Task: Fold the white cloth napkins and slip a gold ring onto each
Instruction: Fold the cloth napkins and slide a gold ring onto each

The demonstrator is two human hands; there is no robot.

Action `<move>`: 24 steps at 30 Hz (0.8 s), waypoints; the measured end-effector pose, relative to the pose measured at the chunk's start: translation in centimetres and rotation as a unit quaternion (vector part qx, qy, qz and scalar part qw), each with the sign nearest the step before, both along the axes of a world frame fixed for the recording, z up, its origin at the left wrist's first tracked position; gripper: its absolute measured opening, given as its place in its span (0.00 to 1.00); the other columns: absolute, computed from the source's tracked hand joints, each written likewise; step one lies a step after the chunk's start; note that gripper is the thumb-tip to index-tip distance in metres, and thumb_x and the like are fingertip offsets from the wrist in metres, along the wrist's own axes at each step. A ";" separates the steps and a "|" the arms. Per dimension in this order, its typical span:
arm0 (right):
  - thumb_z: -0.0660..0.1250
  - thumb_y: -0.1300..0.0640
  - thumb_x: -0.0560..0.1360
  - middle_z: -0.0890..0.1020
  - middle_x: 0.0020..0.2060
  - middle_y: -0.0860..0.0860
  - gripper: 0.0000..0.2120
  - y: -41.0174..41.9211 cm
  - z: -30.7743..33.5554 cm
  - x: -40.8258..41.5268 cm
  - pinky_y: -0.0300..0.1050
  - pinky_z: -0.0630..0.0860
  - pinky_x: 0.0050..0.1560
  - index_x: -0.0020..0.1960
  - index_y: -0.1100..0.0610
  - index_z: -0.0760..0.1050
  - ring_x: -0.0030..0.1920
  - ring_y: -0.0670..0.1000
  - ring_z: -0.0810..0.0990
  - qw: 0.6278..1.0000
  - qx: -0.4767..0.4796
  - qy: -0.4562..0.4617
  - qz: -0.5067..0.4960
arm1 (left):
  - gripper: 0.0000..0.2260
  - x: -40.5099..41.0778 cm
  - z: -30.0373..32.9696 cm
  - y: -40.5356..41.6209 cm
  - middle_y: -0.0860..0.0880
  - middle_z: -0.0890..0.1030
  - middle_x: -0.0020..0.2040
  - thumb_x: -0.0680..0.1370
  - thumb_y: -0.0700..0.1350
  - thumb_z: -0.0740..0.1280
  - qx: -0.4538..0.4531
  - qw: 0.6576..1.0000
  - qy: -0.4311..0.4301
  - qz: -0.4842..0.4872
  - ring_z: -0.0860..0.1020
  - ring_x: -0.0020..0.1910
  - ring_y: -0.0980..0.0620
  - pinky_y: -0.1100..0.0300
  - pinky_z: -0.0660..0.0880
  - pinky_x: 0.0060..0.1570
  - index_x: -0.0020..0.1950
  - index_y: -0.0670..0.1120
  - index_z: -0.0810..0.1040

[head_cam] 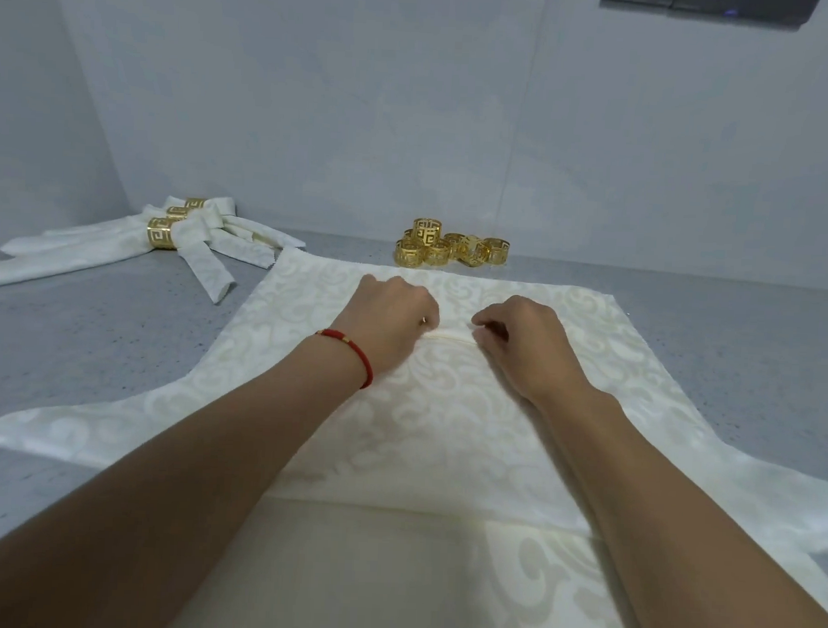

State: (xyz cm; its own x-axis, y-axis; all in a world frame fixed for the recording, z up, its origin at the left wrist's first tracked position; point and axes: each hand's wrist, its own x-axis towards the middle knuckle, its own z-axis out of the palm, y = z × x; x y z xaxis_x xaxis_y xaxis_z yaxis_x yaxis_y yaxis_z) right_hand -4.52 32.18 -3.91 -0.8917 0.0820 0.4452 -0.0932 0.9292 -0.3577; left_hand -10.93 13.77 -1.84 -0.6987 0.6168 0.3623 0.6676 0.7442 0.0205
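- Wall [317, 96]: pale and plain, rising beyond both hands; it meets a second wall at a corner far to the left, and a dark panel [710, 6] sits at its top edge, up and to the right.
- Counter [93, 328]: grey and speckled, running under both arms back to the wall.
- Napkin [445, 434]: white cloth with a scroll pattern, spread flat beneath both hands; a second layer of the same cloth lies nearer the person, under the forearms.
- Finished napkins [121, 248]: a bundle of folded white napkins, each with a gold ring on it, well apart to the left of the left hand.
- Left hand [388, 322]: fingers curled down, pinching a small raised crease at the napkin's middle; a red bracelet [353, 354] circles the wrist.
- Right hand [524, 342]: fingers curled likewise, pinching the same crease just beside the left hand.
- Gold rings [453, 251]: a loose cluster of fretwork rings on the counter, beyond the hands, near the napkin's far edge.
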 end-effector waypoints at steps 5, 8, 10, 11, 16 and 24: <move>0.67 0.58 0.81 0.83 0.48 0.52 0.07 -0.2 0.0 0.3 0.52 0.73 0.54 0.53 0.55 0.84 0.55 0.56 0.76 0.998 0.062 -0.021 -0.014 | 0.09 -0.4 -1.1 -1.0 0.51 0.85 0.46 0.77 0.40 0.67 0.189 0.978 -0.089 0.022 0.80 0.47 0.50 0.55 0.75 0.52 0.50 0.50 0.85; 0.65 0.57 0.81 0.82 0.49 0.49 0.05 -0.6 0.7 0.5 0.53 0.70 0.54 0.52 0.53 0.80 0.54 0.55 0.76 0.993 0.112 -0.024 -0.029 | 0.13 -0.6 -1.2 -0.8 0.49 0.78 0.38 0.77 0.38 0.63 0.100 0.990 -0.094 0.018 0.75 0.43 0.47 0.51 0.74 0.49 0.40 0.56 0.74; 0.65 0.58 0.79 0.82 0.46 0.49 0.04 -0.8 1.0 0.9 0.52 0.69 0.52 0.49 0.53 0.79 0.51 0.55 0.76 0.991 0.133 -0.018 -0.028 | 0.13 -0.1 -1.1 -0.8 0.55 0.77 0.42 0.80 0.40 0.62 0.041 0.998 -0.034 0.038 0.71 0.50 0.48 0.52 0.64 0.49 0.43 0.59 0.77; 0.66 0.61 0.77 0.81 0.45 0.50 0.04 -0.9 1.1 1.0 0.52 0.69 0.50 0.48 0.54 0.78 0.50 0.56 0.76 0.990 0.136 -0.023 -0.020 | 0.11 0.1 -1.1 -0.8 0.56 0.78 0.43 0.80 0.41 0.63 0.022 0.999 0.008 0.041 0.70 0.51 0.49 0.52 0.61 0.49 0.45 0.57 0.78; 0.65 0.70 0.71 0.81 0.47 0.53 0.13 -1.4 2.5 1.7 0.49 0.74 0.48 0.49 0.56 0.81 0.52 0.56 0.77 0.985 0.136 -0.106 0.006 | 0.14 1.0 -0.2 -1.2 0.54 0.77 0.39 0.70 0.33 0.68 -0.091 0.988 0.123 -0.008 0.73 0.43 0.50 0.54 0.57 0.45 0.41 0.53 0.73; 0.67 0.64 0.79 0.86 0.51 0.52 0.10 -0.6 2.0 2.9 0.44 0.75 0.54 0.58 0.58 0.84 0.55 0.54 0.82 0.997 -0.005 -0.080 -0.021 | 0.08 2.1 0.7 -1.8 0.54 0.82 0.48 0.82 0.47 0.62 -0.044 0.999 0.008 0.001 0.78 0.54 0.49 0.53 0.65 0.53 0.56 0.54 0.80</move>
State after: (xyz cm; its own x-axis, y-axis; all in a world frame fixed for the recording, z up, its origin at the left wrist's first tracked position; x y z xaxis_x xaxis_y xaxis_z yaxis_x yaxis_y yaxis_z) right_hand -1.66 31.60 -1.88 -0.9468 0.1237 0.2971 0.0039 0.9274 -0.3740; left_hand -8.80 11.95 -1.14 -0.6946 0.6452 0.3181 0.6654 0.7443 -0.0566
